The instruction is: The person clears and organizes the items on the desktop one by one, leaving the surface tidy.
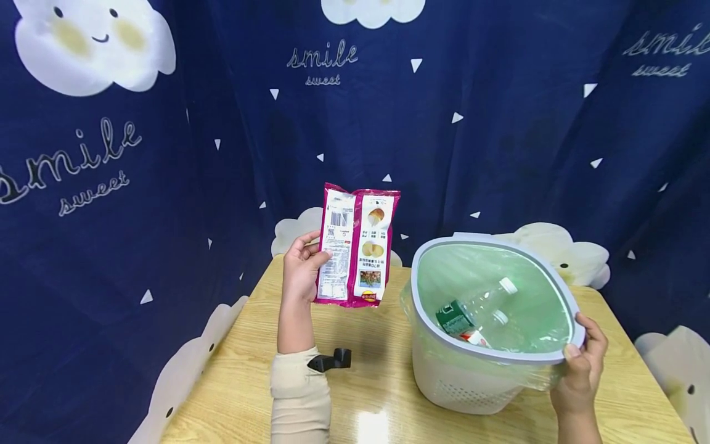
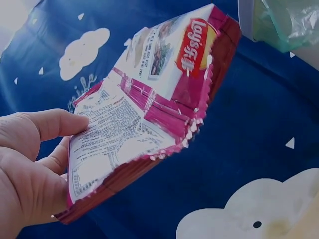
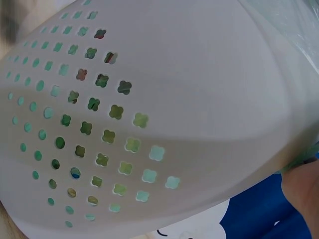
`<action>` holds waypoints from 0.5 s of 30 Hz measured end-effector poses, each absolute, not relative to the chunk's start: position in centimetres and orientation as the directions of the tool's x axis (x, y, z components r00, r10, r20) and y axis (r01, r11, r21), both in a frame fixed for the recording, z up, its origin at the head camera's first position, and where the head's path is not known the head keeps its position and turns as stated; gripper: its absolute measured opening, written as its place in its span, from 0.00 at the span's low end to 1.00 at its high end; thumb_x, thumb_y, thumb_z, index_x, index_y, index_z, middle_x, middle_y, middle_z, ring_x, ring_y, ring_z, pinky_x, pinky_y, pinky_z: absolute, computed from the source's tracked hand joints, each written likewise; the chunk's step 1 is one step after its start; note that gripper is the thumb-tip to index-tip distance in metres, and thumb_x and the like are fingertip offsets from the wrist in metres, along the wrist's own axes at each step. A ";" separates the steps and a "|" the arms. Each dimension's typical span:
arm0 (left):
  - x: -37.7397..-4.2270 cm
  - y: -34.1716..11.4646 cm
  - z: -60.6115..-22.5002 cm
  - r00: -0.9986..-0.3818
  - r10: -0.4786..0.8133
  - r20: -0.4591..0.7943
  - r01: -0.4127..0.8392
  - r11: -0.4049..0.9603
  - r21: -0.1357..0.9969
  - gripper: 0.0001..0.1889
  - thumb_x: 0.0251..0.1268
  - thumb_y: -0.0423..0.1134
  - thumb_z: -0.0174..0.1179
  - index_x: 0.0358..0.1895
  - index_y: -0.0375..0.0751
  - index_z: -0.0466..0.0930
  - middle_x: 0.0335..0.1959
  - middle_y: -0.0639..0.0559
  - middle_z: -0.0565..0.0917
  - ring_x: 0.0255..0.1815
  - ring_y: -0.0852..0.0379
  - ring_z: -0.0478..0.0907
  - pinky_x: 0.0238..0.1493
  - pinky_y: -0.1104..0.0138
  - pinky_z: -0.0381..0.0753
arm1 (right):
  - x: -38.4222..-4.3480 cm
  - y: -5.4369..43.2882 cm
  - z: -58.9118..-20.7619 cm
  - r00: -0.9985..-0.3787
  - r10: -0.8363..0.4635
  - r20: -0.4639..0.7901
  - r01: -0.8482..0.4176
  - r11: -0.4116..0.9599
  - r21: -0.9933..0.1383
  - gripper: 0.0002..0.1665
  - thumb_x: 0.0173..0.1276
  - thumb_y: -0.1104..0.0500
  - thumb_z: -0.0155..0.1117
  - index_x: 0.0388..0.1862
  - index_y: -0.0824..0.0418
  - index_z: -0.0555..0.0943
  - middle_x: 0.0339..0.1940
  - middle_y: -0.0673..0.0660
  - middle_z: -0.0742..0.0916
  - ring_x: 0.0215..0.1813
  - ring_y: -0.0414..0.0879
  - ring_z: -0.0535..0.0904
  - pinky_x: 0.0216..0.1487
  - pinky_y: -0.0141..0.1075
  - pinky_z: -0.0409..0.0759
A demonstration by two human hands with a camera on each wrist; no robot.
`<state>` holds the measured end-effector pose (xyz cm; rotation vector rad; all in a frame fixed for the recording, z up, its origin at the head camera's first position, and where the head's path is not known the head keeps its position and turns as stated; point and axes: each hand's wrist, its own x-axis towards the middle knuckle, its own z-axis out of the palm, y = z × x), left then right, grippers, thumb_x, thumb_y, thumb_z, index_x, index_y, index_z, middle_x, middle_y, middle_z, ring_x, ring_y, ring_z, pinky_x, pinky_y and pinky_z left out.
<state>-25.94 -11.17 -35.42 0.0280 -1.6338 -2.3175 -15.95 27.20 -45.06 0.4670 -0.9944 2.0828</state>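
Note:
My left hand (image 1: 302, 271) pinches the left edge of a magenta and white Lay's chip bag (image 1: 370, 246), thumb in front and fingers behind. The bag is raised above the table with its printed back showing; in the left wrist view the bag (image 2: 114, 124) looks creased along its crimped end. On the right, my right hand (image 1: 579, 364) grips the rim of a white trash bin (image 1: 466, 382), thumb on the near side. A green plastic liner (image 1: 460, 265) covers the bin's inside and folds over its rim. The right wrist view shows the bin's perforated wall (image 3: 199, 74) close up.
Inside the bin lie a clear plastic bottle (image 1: 490, 296) with a green label and white cap, another white cap (image 1: 500, 317), and a red and white wrapper (image 1: 474, 338). The wooden table (image 1: 233, 382) carries the bin. A dark blue curtain (image 1: 355, 135) hangs behind.

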 end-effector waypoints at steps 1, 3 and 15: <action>-26.1 -11.0 -35.3 -0.954 -0.253 0.161 0.236 -0.307 0.922 0.23 0.52 0.16 0.55 0.53 0.34 0.74 0.35 0.42 0.78 0.32 0.54 0.78 0.30 0.65 0.79 | -15.9 27.2 -45.1 -0.638 0.484 0.599 -0.770 -0.402 -0.496 0.31 0.50 0.73 0.43 0.58 0.72 0.65 0.53 0.69 0.68 0.48 0.52 0.71 0.45 0.31 0.76; -26.2 -10.8 -34.9 -0.954 -0.247 0.168 0.242 -0.307 0.920 0.23 0.53 0.16 0.55 0.53 0.34 0.74 0.35 0.42 0.78 0.32 0.54 0.78 0.30 0.65 0.79 | -16.0 27.3 -45.1 -0.637 0.485 0.599 -0.771 -0.397 -0.498 0.31 0.50 0.73 0.43 0.58 0.72 0.65 0.53 0.69 0.68 0.48 0.52 0.71 0.44 0.31 0.76; -27.0 -9.2 -32.5 -0.955 -0.211 0.209 0.269 -0.317 0.909 0.21 0.53 0.18 0.57 0.52 0.35 0.75 0.36 0.42 0.78 0.35 0.52 0.78 0.31 0.66 0.78 | -16.0 27.3 -45.2 -0.636 0.479 0.605 -0.771 -0.384 -0.507 0.31 0.51 0.72 0.43 0.58 0.72 0.65 0.52 0.69 0.68 0.48 0.52 0.71 0.44 0.31 0.76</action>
